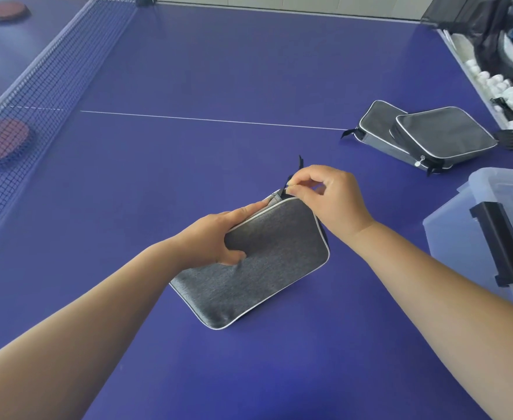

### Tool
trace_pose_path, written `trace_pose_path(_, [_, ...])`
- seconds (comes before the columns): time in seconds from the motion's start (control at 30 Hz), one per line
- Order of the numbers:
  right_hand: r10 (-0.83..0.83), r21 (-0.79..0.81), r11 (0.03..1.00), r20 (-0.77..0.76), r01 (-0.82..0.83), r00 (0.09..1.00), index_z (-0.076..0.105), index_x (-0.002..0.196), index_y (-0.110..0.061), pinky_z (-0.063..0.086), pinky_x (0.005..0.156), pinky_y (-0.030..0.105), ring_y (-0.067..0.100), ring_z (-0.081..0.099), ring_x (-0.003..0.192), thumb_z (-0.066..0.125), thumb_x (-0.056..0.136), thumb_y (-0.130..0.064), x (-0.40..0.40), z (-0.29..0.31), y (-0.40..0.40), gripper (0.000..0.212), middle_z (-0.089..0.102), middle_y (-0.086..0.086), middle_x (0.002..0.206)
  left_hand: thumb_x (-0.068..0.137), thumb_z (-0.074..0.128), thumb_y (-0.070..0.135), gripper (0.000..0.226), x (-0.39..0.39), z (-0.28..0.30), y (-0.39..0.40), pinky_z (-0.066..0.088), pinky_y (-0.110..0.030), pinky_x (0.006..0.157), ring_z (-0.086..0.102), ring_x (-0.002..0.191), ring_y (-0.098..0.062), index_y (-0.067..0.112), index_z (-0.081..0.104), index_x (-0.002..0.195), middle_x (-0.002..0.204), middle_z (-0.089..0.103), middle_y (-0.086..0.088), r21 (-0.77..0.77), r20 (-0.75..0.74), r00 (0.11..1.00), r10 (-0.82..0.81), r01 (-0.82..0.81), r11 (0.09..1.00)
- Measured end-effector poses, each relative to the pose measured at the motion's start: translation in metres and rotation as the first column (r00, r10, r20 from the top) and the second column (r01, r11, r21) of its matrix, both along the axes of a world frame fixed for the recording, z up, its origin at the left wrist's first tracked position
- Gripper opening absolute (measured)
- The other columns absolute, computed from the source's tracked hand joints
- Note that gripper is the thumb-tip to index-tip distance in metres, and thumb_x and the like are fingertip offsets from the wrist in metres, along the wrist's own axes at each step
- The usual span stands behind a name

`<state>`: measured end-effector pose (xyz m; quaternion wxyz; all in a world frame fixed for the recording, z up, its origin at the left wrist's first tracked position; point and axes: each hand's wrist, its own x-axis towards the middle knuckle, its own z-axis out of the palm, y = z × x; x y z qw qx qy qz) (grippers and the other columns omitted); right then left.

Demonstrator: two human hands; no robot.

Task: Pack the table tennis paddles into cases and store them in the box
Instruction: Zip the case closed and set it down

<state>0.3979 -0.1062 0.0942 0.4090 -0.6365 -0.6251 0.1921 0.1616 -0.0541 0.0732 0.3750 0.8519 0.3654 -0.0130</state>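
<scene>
1. One grey felt-like case [255, 262], rectangular with white piping, lies mid-table; my left hand [215, 237] grips its edge, thumb on top.
2. My right hand [324, 195] pinches the black zipper pull [291, 180] at the case's 12 o'clock corner.
3. Two more cases [424, 134] overlap at 2 o'clock; translucent plastic box [473, 231] at 3.
4. Smooth blue table [188, 71]; two red paddles [0, 140] beyond the mesh net [43, 74] at 10.

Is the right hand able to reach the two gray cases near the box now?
Probably not yet: the right hand pinches the zipper pull of the near case; bare table lies toward the two cases.
</scene>
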Motion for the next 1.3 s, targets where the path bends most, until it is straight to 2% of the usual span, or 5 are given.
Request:
trace_pose_path(0.17, [-0.030, -0.437, 0.894, -0.280, -0.099, 0.960, 0.036, 0.135, -0.044, 0.046, 0.092, 0.022, 0.001, 0.055, 0.114, 0.081, 0.069, -0.044, 0.017, -0.038, -0.033, 0.080, 0.058, -0.016, 0.123, 0.078, 0.072, 0.020, 0.102, -0.005, -0.005, 0.004, 0.050, -0.022, 0.069, 0.060, 0.072, -0.004, 0.072, 0.008, 0.137, 0.098, 0.062, 0.019, -0.026, 0.013, 0.999, 0.044, -0.044, 0.999])
trace_pose_path(0.43, [-0.110, -0.510, 0.860, -0.201, -0.009, 0.973, 0.041, 0.132, -0.032, 0.044, 0.087, 0.023, 0.006, 0.053, 0.112, 0.078, 0.078, -0.017, 0.003, -0.074, -0.049, 0.067, 0.054, -0.014, 0.125, 0.078, 0.077, 0.037, 0.076, -0.024, -0.026, 0.007, 0.052, -0.031, 0.086, 0.056, 0.108, -0.008, 0.058, 0.034, 0.138, 0.123, 0.052, 0.015, -0.089, 0.024, 0.964, 0.266, -0.263, 0.961])
trace_pose_path(0.8, [-0.280, -0.589, 0.802, -0.221, 0.101, 0.934, 0.036, 0.138, -0.034, 0.043, 0.083, 0.025, 0.011, 0.051, 0.114, 0.073, 0.085, -0.022, -0.004, -0.097, -0.047, 0.066, 0.047, -0.011, 0.131, 0.087, 0.072, 0.028, 0.071, -0.077, -0.088, -0.075, 0.042, -0.010, 0.059, 0.059, 0.095, -0.003, 0.031, 0.033, 0.145, 0.116, 0.053, 0.015, -0.353, 0.044, 0.557, 0.829, -0.768, 0.535])
trace_pose_path(0.97, [-0.356, -0.602, 0.788, -0.272, 0.131, 0.894, 0.039, 0.129, -0.046, 0.047, 0.080, 0.028, 0.010, 0.053, 0.116, 0.068, 0.088, -0.021, -0.015, -0.109, -0.047, 0.055, 0.055, -0.009, 0.123, 0.083, 0.075, 0.030, 0.078, -0.074, -0.091, -0.075, 0.048, -0.029, 0.084, 0.056, 0.111, -0.013, 0.037, 0.030, 0.147, 0.121, 0.057, 0.009, -0.475, 0.071, 0.424, 0.903, -0.781, 0.405])
trace_pose_path(1.3, [-0.419, -0.606, 0.788, -0.400, 0.108, 0.815, 0.045, 0.132, -0.037, 0.051, 0.089, 0.031, 0.007, 0.061, 0.109, 0.078, 0.078, -0.029, -0.059, -0.117, -0.003, 0.063, 0.061, -0.013, 0.123, 0.067, 0.087, 0.027, 0.098, -0.118, -0.075, 0.015, 0.050, -0.031, 0.093, 0.057, 0.117, -0.005, 0.044, 0.031, 0.146, 0.131, 0.054, 0.019, -0.573, 0.213, 0.476, 0.853, -0.646, 0.504])
